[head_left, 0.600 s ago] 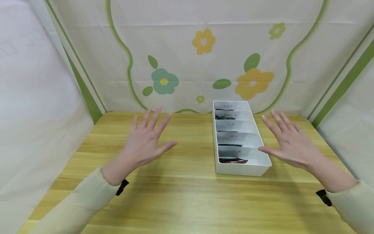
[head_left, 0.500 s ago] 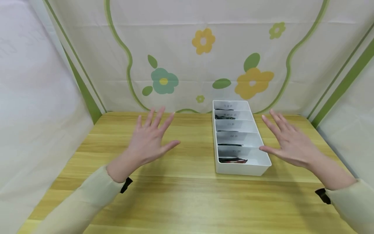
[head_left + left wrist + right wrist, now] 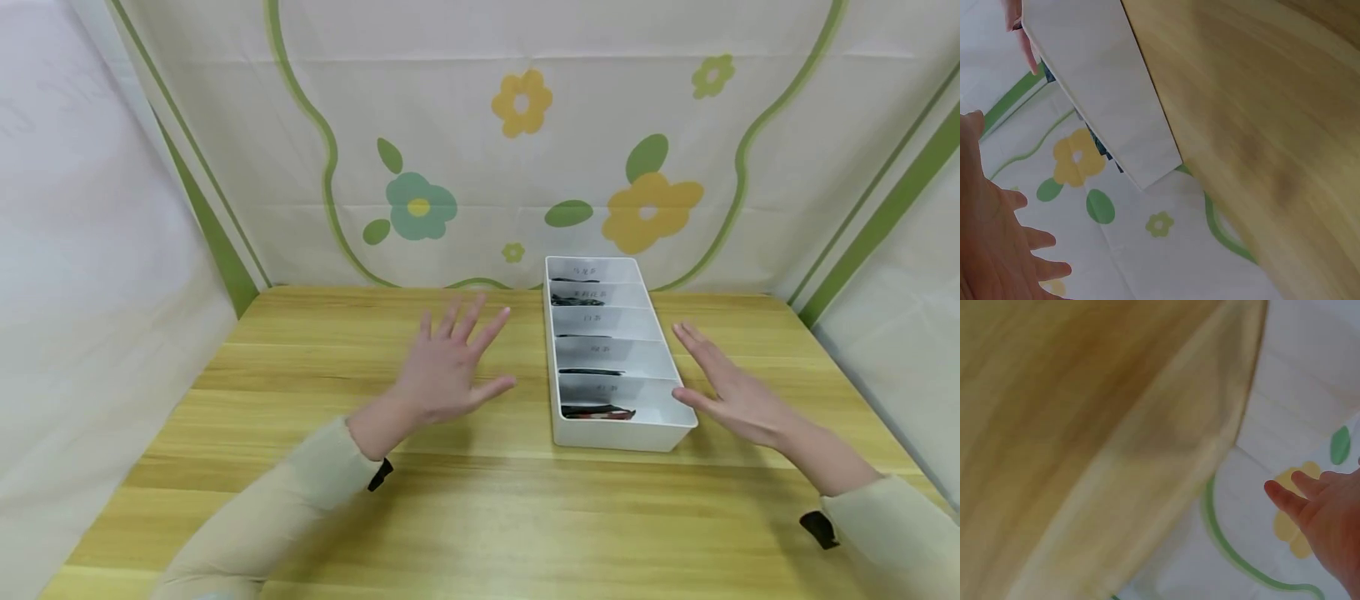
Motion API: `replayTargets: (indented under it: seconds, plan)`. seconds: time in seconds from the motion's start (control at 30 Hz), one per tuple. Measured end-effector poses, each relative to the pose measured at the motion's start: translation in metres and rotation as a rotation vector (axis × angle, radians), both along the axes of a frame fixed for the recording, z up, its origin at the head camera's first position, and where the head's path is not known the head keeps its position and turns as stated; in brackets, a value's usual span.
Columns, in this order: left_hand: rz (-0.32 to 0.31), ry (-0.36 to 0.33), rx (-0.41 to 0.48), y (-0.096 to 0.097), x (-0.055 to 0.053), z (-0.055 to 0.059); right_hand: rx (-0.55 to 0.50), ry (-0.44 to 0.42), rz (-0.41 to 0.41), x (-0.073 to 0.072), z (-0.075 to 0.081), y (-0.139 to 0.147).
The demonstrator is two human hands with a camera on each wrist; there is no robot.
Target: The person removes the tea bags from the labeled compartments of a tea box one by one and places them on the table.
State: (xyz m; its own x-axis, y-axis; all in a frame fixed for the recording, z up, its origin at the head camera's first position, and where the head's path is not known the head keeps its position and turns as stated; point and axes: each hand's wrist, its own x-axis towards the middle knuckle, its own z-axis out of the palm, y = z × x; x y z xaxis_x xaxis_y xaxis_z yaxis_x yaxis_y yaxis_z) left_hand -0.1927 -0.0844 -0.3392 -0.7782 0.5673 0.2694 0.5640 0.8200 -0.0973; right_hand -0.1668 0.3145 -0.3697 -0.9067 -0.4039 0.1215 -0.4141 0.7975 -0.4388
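Note:
A long white organizer box (image 3: 615,435) with several compartments stands on the table, and printed labels show on its dividers. Thin dark packets lean inside, among them a dark and red packet (image 3: 597,412) in the nearest compartment. To the left of the box, my left hand (image 3: 444,377) hovers over the table with its fingers spread. My right hand (image 3: 742,402) is by the right side, its straight fingers close together and the thumb tip near the rim. Neither hand holds anything. In the left wrist view the box's long outer wall (image 3: 1097,81) shows beyond my left hand (image 3: 991,250).
The wooden table (image 3: 525,517) reaches back to a white cloth backdrop (image 3: 465,108) printed with flowers and leaves. White cloth walls (image 3: 82,250) rise at the left and right. Black straps (image 3: 819,530) show at both sleeve cuffs.
My left hand has moved right, closer to the box. My right hand has turned more edge-on, its fingers drawn together and slightly lower. The box has stayed in place.

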Motion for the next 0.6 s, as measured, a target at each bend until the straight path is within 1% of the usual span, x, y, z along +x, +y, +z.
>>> replayTargets:
  seconds: [0.17, 0.3, 0.4, 0.5, 0.6]
  plan:
    - [-0.061, -0.043, 0.065, 0.013, 0.000, -0.010, -0.100, -0.009, -0.007, -0.010, -0.010, 0.003]
    - [-0.137, -0.083, 0.116, 0.023, 0.003, -0.012, -0.144, -0.045, -0.002, -0.017, -0.014, 0.002]
    - [-0.213, -0.130, 0.149, 0.031, 0.007, -0.011, -0.180, -0.088, 0.014, -0.021, -0.016, 0.000]
    - [-0.304, -0.184, 0.178, 0.038, 0.010, -0.011, -0.216, -0.113, 0.023, -0.023, -0.018, -0.001]
    - [-0.421, -0.228, 0.225, 0.044, 0.010, -0.012, -0.234, -0.135, 0.028, -0.025, -0.019, -0.002]
